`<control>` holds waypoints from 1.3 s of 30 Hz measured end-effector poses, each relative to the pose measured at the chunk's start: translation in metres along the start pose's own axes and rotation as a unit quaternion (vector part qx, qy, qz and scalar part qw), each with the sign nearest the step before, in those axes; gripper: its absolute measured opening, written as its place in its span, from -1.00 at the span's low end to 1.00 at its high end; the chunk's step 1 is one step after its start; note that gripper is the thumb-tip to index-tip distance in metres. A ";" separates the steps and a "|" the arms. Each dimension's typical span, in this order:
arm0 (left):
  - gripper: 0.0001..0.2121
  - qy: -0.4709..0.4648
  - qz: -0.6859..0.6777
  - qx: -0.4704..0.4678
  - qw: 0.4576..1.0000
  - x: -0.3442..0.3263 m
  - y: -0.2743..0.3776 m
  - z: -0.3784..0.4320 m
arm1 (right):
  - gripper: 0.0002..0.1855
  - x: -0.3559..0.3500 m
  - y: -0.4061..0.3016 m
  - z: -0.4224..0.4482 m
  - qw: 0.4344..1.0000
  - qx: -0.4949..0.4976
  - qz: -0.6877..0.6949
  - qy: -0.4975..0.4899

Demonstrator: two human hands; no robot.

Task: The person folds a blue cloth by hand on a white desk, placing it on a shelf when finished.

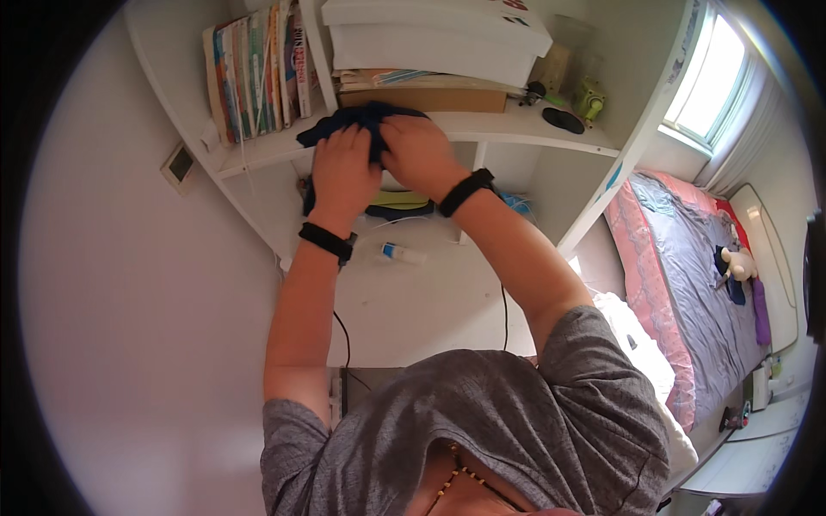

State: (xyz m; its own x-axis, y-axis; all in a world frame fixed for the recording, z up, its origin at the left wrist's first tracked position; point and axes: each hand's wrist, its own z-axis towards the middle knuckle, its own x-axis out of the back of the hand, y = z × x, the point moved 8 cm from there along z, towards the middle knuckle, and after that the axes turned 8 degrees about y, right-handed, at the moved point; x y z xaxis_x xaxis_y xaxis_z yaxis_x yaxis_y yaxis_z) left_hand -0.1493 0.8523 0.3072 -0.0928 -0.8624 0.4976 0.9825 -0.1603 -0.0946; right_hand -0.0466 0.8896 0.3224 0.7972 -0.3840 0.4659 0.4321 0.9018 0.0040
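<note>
A dark navy cloth (335,124) lies bunched on the front edge of the white shelf (510,129), below a brown cardboard piece. My left hand (345,171) has its fingers over the cloth's near side, fingertips pressed into it. Close beside it, my right hand (416,151) grips the cloth with curled fingers; the thumbs are close together. Each wrist wears a black strap. Part of the cloth is hidden under both hands.
Left on the shelf stand upright books (258,77). A white box (432,45) sits over stacked papers, with a black disc (563,120) and a green toy-like item (588,100) to the right. Below are a yellow-green and dark item (400,201) and a small bottle (401,253).
</note>
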 end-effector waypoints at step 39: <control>-0.44 -0.005 -0.028 -0.036 0.999 -0.032 0.102 0.020 | -0.36 0.092 0.060 -0.062 0.999 -0.035 -0.033 -0.011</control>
State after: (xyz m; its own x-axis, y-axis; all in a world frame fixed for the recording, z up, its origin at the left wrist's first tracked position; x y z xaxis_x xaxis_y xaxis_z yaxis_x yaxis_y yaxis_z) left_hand -0.0427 0.8730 0.2991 -0.1464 -0.8463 0.5122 0.9617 -0.2431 -0.1269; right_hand 0.0788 0.8958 0.3106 0.7567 -0.4369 0.4863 0.5128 0.8581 -0.0268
